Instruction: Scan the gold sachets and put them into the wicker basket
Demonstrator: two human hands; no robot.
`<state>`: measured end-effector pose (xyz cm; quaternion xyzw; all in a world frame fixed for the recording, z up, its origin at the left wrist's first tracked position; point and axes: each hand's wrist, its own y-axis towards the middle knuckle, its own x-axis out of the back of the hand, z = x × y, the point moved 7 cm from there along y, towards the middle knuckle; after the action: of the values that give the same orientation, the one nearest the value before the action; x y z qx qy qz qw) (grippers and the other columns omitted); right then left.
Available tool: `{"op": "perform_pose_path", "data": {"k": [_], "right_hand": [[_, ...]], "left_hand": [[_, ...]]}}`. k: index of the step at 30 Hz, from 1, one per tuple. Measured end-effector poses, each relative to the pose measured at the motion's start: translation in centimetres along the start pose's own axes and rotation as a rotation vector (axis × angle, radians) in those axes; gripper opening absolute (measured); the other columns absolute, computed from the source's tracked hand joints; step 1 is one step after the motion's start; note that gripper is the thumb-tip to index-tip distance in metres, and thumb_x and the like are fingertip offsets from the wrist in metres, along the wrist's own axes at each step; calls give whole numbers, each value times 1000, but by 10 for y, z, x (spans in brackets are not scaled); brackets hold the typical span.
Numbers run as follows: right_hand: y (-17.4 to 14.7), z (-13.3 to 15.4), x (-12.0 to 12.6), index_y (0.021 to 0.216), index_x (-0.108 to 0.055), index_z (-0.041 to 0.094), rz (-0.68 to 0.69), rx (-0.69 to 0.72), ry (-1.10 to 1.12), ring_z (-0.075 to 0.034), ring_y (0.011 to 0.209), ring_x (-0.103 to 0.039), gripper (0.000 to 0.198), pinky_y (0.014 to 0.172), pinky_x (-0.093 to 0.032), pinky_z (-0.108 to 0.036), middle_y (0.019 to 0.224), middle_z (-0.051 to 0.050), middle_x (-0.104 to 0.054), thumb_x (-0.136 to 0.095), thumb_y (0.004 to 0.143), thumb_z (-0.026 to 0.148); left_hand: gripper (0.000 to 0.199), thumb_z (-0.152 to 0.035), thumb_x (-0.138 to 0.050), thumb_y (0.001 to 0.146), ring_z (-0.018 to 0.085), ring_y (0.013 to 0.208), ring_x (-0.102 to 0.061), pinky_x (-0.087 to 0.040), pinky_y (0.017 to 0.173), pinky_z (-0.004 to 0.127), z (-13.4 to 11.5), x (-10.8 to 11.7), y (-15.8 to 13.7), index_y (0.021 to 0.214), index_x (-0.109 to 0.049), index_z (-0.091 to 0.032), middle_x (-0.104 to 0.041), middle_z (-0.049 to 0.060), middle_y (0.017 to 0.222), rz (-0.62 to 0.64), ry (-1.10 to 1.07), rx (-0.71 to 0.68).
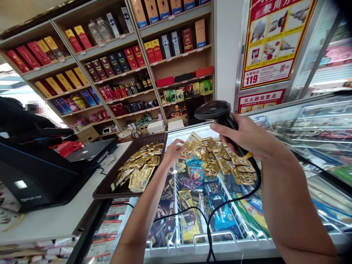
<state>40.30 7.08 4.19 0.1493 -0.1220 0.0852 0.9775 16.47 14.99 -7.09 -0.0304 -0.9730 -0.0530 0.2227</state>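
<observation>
My right hand (243,134) is wrapped round the handle of a black barcode scanner (213,110), held above the glass freezer top. Its black cable (257,179) loops down toward me. In the fingers of my left hand (175,152) is a gold foil packet (192,142), its printed label facing up. A pile of similar gold packets (220,157) lies on the glass just beneath the scanner. To the left, a dark brown woven basket (103,192) holds many more gold packets (140,167).
Under the glass, white wire baskets (177,220) hold wrapped ice creams (189,216). At left, a black checkout terminal (35,179) stands on a white counter (55,223). Shelves (115,79) of boxed goods line the back wall. Part of a dark-clothed person (19,121) shows at far left.
</observation>
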Motion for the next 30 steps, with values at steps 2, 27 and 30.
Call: {"op": "perform_pose_path", "data": {"k": [2, 27, 30], "right_hand": [[2, -1, -9, 91, -54, 21, 16, 8, -25, -11, 41, -48, 51, 38, -34, -24, 58, 2, -55, -68, 76, 68], [-8, -2, -83, 86, -56, 21, 364, -52, -21, -10, 40, -47, 44, 40, -36, -23, 54, 5, -51, -71, 76, 62], [-10, -2, -84, 87, -56, 22, 372, -50, -38, -10, 40, -48, 45, 40, -36, -23, 55, 5, -52, -71, 76, 63]], "left_hand": [[34, -41, -70, 80, 18, 82, -67, -61, 68, 34, -10, 32, -15, 102, -60, -18, -69, 6, 93, -28, -39, -21], [55, -57, -76, 69, 19, 82, -63, -57, 64, 28, -13, 134, -68, 105, -69, -17, -68, 6, 96, -186, -69, -11], [55, -56, -77, 68, 19, 83, -64, -57, 64, 28, -15, 131, -68, 105, -70, -16, -69, 7, 96, -172, -81, -18]]}}
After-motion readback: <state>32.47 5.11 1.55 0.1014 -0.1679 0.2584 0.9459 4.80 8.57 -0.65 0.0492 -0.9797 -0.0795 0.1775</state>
